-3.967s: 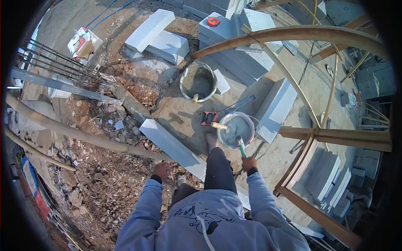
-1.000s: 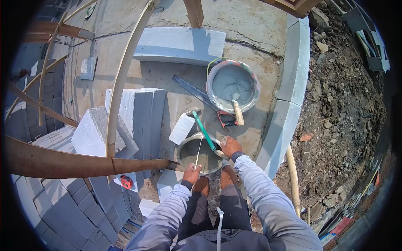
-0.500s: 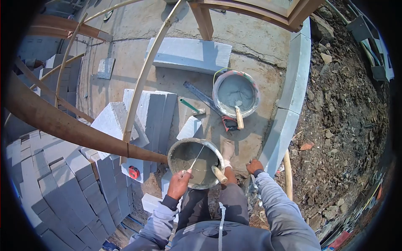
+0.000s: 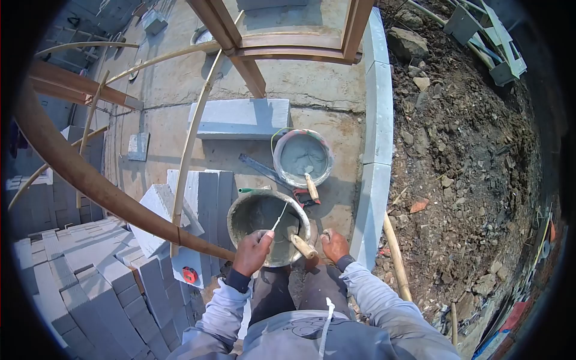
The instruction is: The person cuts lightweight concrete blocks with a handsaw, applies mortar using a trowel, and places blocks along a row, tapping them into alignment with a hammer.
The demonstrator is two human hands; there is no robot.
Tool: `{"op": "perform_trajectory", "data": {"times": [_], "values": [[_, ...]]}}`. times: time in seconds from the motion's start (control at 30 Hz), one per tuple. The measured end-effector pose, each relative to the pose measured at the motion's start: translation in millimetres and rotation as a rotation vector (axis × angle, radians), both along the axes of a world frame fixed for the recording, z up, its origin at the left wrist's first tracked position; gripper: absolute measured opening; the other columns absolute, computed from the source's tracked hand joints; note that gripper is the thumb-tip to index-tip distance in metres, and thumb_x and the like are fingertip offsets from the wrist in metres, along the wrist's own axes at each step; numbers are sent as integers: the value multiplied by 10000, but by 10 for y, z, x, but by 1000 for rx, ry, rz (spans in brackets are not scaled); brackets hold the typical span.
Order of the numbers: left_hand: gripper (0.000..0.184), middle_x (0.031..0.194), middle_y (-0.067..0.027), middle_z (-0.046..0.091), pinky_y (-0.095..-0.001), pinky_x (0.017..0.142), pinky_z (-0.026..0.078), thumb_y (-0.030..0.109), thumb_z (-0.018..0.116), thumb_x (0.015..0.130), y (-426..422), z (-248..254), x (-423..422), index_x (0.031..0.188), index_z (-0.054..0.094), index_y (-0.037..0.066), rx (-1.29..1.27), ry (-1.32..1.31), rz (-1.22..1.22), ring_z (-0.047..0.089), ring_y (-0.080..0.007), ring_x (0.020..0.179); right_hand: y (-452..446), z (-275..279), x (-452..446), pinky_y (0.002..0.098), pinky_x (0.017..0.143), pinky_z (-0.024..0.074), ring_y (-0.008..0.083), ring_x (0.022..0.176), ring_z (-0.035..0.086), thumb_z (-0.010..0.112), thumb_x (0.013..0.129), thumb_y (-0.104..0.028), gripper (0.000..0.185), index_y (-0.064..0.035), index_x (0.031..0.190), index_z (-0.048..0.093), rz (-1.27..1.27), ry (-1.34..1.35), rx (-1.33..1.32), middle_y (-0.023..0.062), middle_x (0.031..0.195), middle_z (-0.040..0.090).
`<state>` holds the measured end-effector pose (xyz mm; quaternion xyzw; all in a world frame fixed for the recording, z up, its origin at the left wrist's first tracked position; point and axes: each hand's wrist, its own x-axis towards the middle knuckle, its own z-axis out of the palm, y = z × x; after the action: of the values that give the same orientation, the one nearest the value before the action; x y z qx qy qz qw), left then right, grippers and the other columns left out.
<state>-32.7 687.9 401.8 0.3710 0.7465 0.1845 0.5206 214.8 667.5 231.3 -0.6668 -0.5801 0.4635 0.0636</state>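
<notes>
My left hand is closed around the thin, pale handle of a mortar-smeared bucket. Grey residue coats the inside of this bucket. A tool with a wooden handle leans over its right rim; its lower part sits inside. Just right of that rim, my right hand is curled into a loose fist, with nothing visible in it. Beyond stands a second bucket filled with grey mortar, another wooden-handled tool resting over its near rim.
A handsaw lies beside the second bucket. White blocks lie ahead and are stacked at lower left; a red tape measure rests on one. A curved wooden pole crosses on the left. A low block wall borders rubble at right.
My right hand has moved left, closer to the bucket. The held bucket now covers the small white block and most of the green-handled hammer. The whole view has shifted.
</notes>
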Motion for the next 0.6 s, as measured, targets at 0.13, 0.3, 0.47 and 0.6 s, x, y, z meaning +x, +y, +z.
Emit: {"op": "perform_trajectory", "data": {"times": [0.13, 0.3, 0.47, 0.6], "values": [[431, 740, -203, 633, -408, 627, 500, 370, 566, 931, 274, 225, 315, 986, 573, -57, 84, -22, -175, 657, -323, 668, 505, 1214, -427, 455, 881, 454, 347, 958, 614, 640, 788, -108, 311, -53, 1092, 611, -82, 256, 397, 173, 1034, 629], [440, 671, -122, 635, -337, 575, 477, 422, 514, 960, 594, 264, 326, 900, 541, -14, 127, 12, -335, 638, -203, 603, 840, 1376, -574, 467, 966, 378, 308, 992, 602, 678, 690, -61, 355, -51, 1041, 626, 324, 380, 454, 152, 1030, 623], [434, 786, -224, 653, -449, 631, 480, 447, 524, 943, 989, 398, 300, 874, 578, 22, 112, 92, -644, 625, -404, 697, 1063, 1509, -528, 489, 607, 491, 419, 653, 614, 618, 736, -100, 82, -63, 793, 664, 263, 257, 299, 207, 698, 634], [309, 744, -188, 652, -425, 738, 512, 338, 586, 921, 1206, 45, 206, 934, 615, 30, 483, 0, -458, 639, -399, 757, 1292, 1607, -542, 485, 666, 501, 430, 734, 623, 658, 763, -162, 198, -38, 912, 698, 72, 216, 213, 233, 793, 652]]}}
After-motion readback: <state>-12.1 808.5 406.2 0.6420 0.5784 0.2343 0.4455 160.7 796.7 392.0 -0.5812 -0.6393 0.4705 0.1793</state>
